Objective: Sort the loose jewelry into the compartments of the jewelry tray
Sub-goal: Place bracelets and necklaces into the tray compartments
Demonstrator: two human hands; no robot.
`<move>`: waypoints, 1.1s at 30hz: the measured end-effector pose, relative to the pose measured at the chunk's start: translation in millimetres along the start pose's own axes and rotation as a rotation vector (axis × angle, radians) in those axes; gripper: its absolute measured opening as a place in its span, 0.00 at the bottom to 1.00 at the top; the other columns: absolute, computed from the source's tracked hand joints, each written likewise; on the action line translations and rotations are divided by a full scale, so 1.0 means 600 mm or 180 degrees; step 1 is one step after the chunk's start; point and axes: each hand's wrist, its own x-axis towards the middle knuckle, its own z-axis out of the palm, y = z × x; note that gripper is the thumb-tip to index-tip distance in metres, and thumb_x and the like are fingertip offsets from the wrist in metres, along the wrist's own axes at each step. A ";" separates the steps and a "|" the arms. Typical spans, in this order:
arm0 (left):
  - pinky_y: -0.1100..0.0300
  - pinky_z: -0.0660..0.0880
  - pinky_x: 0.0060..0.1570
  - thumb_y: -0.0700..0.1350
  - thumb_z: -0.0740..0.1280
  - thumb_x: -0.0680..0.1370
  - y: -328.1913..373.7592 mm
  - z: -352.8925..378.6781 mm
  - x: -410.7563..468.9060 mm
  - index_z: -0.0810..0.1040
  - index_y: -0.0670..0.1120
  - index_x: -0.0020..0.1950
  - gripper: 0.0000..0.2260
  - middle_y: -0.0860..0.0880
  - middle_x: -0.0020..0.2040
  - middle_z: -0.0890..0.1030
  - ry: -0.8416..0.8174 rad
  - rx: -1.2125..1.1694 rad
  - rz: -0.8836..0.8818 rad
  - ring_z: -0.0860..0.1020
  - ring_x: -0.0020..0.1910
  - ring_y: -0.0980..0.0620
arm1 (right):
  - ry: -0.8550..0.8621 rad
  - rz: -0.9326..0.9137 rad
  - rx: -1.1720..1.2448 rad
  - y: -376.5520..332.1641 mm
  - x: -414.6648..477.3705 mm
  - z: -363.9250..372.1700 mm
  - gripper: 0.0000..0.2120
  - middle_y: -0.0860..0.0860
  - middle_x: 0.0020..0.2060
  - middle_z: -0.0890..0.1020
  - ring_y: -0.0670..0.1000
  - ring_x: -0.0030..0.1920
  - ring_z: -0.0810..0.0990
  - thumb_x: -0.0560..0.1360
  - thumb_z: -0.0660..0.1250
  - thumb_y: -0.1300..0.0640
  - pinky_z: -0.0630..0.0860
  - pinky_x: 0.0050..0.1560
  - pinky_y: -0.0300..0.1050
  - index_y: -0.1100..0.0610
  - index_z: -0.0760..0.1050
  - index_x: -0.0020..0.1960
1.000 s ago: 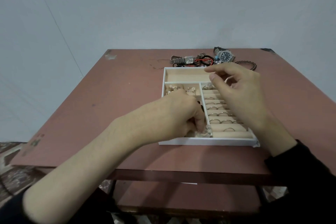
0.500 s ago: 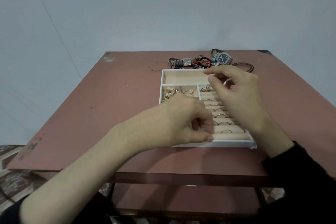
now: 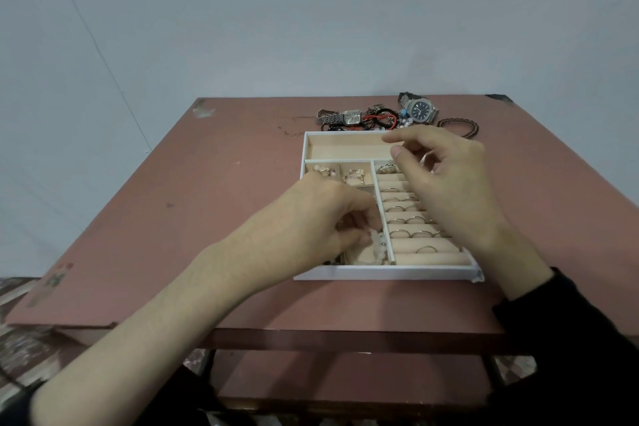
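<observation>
The left hand point(image 3: 325, 218) pinches pale beads point(image 3: 377, 247) in the jewelry tray point(image 3: 380, 275). The right hand point(image 3: 446, 180) hovers, fingers loosely open. A sleeve could knock rings point(image 3: 411, 220) loose.

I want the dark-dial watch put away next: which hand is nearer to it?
Right. The right hand hovers over the tray's far right part, just in front of the dark-dial watch. The left hand is down in the tray's near-left compartments, farther away.

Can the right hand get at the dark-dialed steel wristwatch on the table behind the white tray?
Probably yes. The right hand hovers over the tray's far right corner, and the dark-dialed steel wristwatch lies just beyond it, uncovered, with nothing between them.
</observation>
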 end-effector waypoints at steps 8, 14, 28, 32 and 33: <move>0.58 0.73 0.45 0.53 0.64 0.72 -0.004 0.005 0.001 0.83 0.49 0.39 0.11 0.54 0.37 0.82 -0.0130 0.0372 0.0133 0.73 0.40 0.58 | -0.0022 0.0034 0.0041 0.003 0.000 -0.001 0.09 0.42 0.33 0.77 0.44 0.32 0.73 0.75 0.66 0.59 0.75 0.39 0.41 0.51 0.81 0.51; 0.53 0.74 0.45 0.52 0.69 0.73 -0.008 0.008 0.000 0.82 0.50 0.40 0.07 0.56 0.38 0.80 -0.0158 0.0291 -0.0030 0.70 0.38 0.60 | 0.0001 0.0046 0.0018 0.001 0.000 -0.003 0.09 0.43 0.34 0.78 0.44 0.33 0.73 0.75 0.66 0.59 0.78 0.41 0.47 0.51 0.82 0.51; 0.69 0.73 0.41 0.44 0.68 0.75 -0.009 -0.025 0.160 0.82 0.49 0.48 0.05 0.51 0.42 0.83 0.0365 -0.0628 -0.0517 0.79 0.42 0.58 | -0.0098 0.0706 -0.0292 0.082 0.115 -0.095 0.07 0.51 0.35 0.80 0.38 0.29 0.74 0.73 0.67 0.62 0.69 0.30 0.26 0.52 0.81 0.44; 0.64 0.74 0.43 0.38 0.67 0.74 -0.030 -0.009 0.231 0.82 0.46 0.47 0.07 0.48 0.41 0.82 0.0501 -0.0595 -0.0640 0.79 0.41 0.53 | -0.0328 0.0704 -0.0929 0.128 0.151 -0.095 0.08 0.50 0.38 0.81 0.39 0.33 0.75 0.72 0.67 0.62 0.67 0.32 0.22 0.50 0.80 0.41; 0.63 0.74 0.43 0.37 0.66 0.74 -0.036 -0.004 0.244 0.82 0.46 0.47 0.07 0.48 0.40 0.81 0.0505 -0.0549 -0.0674 0.78 0.41 0.52 | -0.0427 0.0640 -0.1105 0.137 0.152 -0.092 0.07 0.49 0.37 0.80 0.41 0.35 0.75 0.72 0.66 0.62 0.67 0.33 0.25 0.51 0.81 0.41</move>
